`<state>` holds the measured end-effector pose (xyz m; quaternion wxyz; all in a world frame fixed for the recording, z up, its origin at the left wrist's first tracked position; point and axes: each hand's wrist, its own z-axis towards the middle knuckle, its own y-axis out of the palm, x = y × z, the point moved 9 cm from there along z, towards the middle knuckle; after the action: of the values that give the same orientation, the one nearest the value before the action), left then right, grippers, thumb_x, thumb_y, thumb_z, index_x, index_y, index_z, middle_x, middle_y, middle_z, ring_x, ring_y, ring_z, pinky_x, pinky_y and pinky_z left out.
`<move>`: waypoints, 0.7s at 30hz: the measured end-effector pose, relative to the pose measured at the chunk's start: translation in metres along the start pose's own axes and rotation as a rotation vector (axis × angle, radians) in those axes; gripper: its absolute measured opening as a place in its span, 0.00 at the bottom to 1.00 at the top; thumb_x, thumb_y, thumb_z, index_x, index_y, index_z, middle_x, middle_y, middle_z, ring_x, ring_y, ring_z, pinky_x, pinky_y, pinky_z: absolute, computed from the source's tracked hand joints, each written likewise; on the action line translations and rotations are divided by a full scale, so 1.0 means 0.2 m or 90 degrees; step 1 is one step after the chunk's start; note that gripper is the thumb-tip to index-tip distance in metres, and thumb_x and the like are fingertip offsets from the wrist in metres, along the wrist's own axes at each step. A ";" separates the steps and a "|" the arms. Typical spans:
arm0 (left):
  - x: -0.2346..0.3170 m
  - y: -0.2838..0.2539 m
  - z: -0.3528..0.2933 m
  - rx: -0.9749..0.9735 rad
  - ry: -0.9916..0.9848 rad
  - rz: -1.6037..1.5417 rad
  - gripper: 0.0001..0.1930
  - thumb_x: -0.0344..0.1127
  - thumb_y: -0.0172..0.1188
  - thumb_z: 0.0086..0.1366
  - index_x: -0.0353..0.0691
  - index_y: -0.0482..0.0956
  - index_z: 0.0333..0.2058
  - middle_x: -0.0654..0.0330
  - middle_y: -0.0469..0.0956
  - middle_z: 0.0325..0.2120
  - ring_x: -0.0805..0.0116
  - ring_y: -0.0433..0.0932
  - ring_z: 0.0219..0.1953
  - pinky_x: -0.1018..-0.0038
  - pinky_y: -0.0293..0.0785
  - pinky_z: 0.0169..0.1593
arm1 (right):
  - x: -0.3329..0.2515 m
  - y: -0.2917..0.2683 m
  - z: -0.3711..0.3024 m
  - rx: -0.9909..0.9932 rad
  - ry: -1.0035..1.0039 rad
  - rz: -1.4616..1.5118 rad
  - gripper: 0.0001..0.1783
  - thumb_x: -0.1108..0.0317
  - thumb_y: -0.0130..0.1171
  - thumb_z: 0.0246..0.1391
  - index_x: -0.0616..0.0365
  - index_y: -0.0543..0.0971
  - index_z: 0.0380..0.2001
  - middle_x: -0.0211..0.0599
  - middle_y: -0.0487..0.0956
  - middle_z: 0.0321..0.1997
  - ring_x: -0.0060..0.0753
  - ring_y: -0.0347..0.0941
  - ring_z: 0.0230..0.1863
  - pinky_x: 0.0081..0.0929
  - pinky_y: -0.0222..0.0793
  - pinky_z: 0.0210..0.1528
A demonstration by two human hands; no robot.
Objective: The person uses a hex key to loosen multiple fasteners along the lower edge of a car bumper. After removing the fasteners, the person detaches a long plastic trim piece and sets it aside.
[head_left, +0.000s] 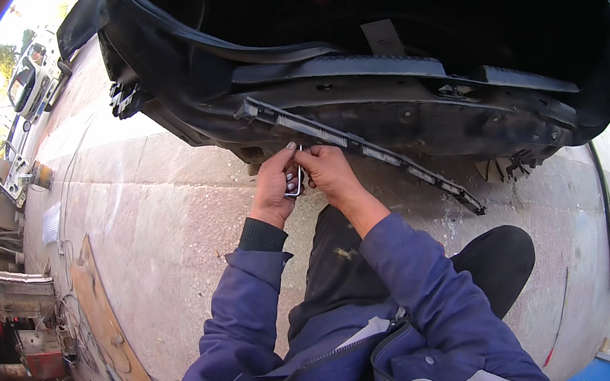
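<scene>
Both of my hands meet in front of the dark car body (379,107), just under its lower edge. A thin, shiny, bent metal rod (299,183), shaped like a hex key, runs between them. My left hand (275,187) is closed, its fingers curled about the rod's lower bend. Thumb and fingers of my right hand (329,172) pinch together near its upper end. What the rod's tip touches is hidden by the fingers. A long black trim strip (385,155) slants down to the right across the body, passing right behind my right hand.
Concrete floor (195,236) stretches around my knees. To the left lie a long wooden board (112,331) and metal car parts (6,288). A red-tipped thin rod (557,323) and a dark long strip (609,227) lie on the right. Vehicles (36,75) stand far left.
</scene>
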<state>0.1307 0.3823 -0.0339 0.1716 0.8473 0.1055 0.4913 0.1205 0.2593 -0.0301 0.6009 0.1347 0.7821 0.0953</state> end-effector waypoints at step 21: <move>-0.04 0.01 0.15 -0.058 0.066 0.018 0.10 0.42 0.60 0.79 0.46 0.79 0.37 0.72 0.75 0.21 0.80 0.68 0.15 0.79 0.59 0.18 | -0.02 -0.12 0.01 0.012 -0.126 -0.294 0.24 0.51 0.70 0.65 0.66 0.86 0.32 0.34 0.81 0.23 0.23 0.72 0.27 0.32 0.68 0.31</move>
<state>0.1530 0.3723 -0.0535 0.1975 0.8134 0.0798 0.5413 0.1221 0.2352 -0.0343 0.6791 -0.0332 0.7304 -0.0652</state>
